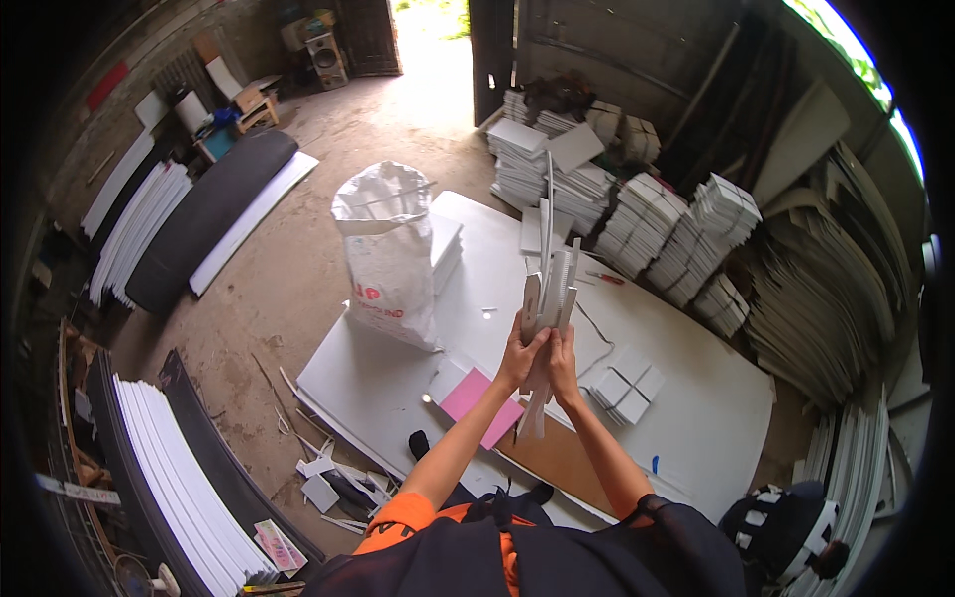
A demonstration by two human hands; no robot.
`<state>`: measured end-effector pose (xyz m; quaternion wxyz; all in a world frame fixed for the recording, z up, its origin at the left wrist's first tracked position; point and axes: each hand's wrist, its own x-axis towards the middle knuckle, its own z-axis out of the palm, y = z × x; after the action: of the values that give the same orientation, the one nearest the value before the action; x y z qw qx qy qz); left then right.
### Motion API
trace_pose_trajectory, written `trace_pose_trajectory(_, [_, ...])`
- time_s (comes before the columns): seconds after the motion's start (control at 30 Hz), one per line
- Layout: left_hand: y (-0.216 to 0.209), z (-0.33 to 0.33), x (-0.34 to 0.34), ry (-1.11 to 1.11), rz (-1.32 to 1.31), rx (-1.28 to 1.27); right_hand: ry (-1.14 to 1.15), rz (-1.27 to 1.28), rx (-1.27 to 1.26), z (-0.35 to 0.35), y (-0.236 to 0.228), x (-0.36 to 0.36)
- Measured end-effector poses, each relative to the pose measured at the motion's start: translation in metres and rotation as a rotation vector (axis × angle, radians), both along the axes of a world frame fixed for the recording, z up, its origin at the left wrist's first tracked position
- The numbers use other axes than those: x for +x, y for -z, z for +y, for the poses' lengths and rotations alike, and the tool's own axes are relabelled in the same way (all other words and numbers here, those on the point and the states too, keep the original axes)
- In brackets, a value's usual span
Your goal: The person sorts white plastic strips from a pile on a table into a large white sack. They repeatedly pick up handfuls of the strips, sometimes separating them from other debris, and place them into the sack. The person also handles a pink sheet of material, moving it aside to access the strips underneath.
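Observation:
My left hand (519, 358) and my right hand (563, 366) are both closed around a bundle of long white and grey strips (546, 298). The strips stand roughly upright, with uneven ends sticking out above and below my grip. Under them lies a large white sheet stack (706, 428). To the right of my hands, a tied stack of white square pieces (629, 386) rests on the sheets. A pink sheet (476, 406) and a brown board (557, 460) lie nearer to me. Beyond the bundle is a small red-handled tool (605, 278).
An open white sack (390, 269) stands on the left part of the sheets. Several tied stacks of white pieces (642, 224) line the far right. Offcut strips (333, 486) litter the floor at near left. Curved grey sheets (826, 289) lean at the right.

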<state>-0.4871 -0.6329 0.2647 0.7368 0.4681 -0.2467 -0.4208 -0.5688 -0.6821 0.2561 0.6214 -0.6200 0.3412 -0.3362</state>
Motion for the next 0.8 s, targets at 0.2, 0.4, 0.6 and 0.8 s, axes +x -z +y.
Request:
trace_pose_trajectory(0.2, [0.014, 0.065, 0.181, -0.282, -0.300, -0.084, -0.059, -0.061, -0.202, 0.063, 0.000, 0.198])
trace_pose_trajectory(0.4, [-0.051, 0.107, 0.332, -0.352, -0.535, -0.131, -0.176, -0.229, -0.048, 0.108, -0.075, 0.341])
trace_pose_trajectory(0.6, [-0.145, 0.058, 0.429, -0.237, -0.673, -0.456, -0.085, -0.328, -0.291, 0.064, -0.164, 0.434])
trace_pose_trajectory(0.8, [-0.166, 0.000, 0.498, -0.256, -0.606, -0.450, -0.033, -0.418, -0.461, -0.006, -0.172, 0.517])
